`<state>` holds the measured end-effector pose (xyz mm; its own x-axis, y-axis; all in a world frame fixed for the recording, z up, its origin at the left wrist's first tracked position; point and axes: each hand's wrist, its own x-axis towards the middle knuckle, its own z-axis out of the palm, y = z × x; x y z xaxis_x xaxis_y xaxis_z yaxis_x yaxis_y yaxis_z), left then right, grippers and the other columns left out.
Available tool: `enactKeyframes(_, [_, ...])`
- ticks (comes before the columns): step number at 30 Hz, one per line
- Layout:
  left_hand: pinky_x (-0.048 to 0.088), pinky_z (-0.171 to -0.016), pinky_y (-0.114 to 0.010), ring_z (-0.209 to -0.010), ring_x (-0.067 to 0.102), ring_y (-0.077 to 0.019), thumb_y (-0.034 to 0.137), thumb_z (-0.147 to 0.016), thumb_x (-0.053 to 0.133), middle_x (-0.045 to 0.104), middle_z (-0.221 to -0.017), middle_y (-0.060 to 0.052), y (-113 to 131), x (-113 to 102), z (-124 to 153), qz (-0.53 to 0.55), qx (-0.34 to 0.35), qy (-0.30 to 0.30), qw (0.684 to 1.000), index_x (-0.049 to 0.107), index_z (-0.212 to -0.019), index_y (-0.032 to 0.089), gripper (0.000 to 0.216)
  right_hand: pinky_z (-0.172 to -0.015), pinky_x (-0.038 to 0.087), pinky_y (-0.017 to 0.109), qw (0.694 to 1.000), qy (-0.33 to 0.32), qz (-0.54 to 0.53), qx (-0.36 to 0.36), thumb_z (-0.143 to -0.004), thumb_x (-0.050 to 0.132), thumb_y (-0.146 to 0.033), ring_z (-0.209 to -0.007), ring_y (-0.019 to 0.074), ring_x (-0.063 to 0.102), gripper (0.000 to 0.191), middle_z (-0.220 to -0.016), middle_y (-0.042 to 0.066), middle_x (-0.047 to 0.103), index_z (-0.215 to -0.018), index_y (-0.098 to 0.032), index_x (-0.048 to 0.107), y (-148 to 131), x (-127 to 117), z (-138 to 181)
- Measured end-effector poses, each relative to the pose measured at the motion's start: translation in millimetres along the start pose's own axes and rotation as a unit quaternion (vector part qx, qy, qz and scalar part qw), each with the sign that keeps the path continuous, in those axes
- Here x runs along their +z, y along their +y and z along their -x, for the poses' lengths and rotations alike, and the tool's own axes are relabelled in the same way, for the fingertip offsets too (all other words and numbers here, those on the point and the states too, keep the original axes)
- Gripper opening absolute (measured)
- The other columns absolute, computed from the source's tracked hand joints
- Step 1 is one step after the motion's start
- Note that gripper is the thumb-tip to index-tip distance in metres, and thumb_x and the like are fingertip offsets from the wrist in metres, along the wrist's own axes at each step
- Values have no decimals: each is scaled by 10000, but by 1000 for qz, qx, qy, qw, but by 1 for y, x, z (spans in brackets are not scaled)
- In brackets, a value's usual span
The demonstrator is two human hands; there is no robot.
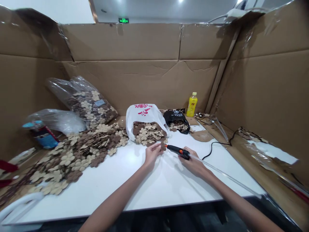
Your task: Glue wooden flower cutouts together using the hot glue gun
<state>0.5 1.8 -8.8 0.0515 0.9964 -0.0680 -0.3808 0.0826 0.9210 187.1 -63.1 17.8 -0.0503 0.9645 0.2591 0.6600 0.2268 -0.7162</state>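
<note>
Near the middle of the white board, my left hand (152, 154) pinches a small brown felt-like flower (163, 147) between closed fingers. My right hand (193, 164) is wrapped round a black and orange hot glue gun (178, 150), its tip close to the flower. Whether tip and flower touch cannot be made out. A long clear glue stick (224, 174) sticks out of the gun's rear toward the lower right. Just beyond my hands, a white plastic bag (145, 112) lies with its mouth toward me, full of beige and brown flowers (148, 132).
A large heap of flowers (96, 145) covers the left side, with a clear bag of flowers (89, 103) behind it. A black bag (177, 119) and yellow bottle (191, 104) stand at the back right. The black cord (212, 145) runs rightward. Cardboard walls (135, 77) enclose the table.
</note>
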Motion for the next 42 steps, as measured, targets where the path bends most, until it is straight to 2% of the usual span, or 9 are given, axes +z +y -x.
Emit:
enactKeyframes(5, [509, -760, -377, -769, 650, -217, 260, -593, 747, 678, -899, -152, 0, 1, 0, -13, 8, 11, 1000, 659, -884, 69, 359, -516, 323, 218, 1000, 13, -3, -6, -667, 438, -208, -572, 115, 435, 62, -653, -20, 455, -613, -205, 409, 3, 10, -3])
enactKeyframes(11, [504, -794, -374, -787, 648, -209, 264, -593, 746, 680, -891, -136, 0, 5, 1, -7, 13, 18, 1000, 665, -886, 74, 359, -491, 304, 223, 1000, 2, -10, 26, -655, 422, -212, -532, 108, 397, 64, -638, -28, 447, -601, -207, 389, -1, 7, -4])
enactKeyframes(24, [516, -776, -370, -750, 652, -197, 271, -583, 748, 688, -846, -117, -2, 6, 1, -17, 20, 23, 999, 673, -872, 75, 357, -503, 280, 216, 1000, -7, -6, 25, -644, 427, -196, -541, 96, 368, 82, -634, -39, 412, -597, -196, 360, 1, 8, -5])
enactKeyframes(31, [517, -775, -369, -737, 656, -195, 260, -591, 743, 692, -842, -111, -2, 7, 2, -20, 29, 25, 999, 676, -862, 88, 329, -509, 286, 216, 999, -8, -4, 35, -644, 427, -197, -543, 100, 391, 59, -626, -34, 426, -606, -195, 382, 0, 7, -4])
enactKeyframes(36, [523, -763, -370, -750, 657, -208, 290, -607, 725, 696, -836, -111, -1, 6, 2, -53, 64, 27, 996, 680, -870, 93, 331, -529, 310, 224, 999, -11, -13, 37, -667, 431, -229, -559, 112, 421, 43, -629, -28, 461, -645, -194, 440, 3, 6, -4])
enactKeyframes(42, [527, -765, -361, -772, 655, -203, 292, -621, 711, 689, -900, -107, 2, 5, 1, -70, 95, 50, 992, 682, -872, 104, 315, -546, 350, 234, 999, -10, -2, 42, -681, 417, -223, -598, 133, 457, 121, -683, -8, 495, -754, -187, 506, 9, -1, 0])
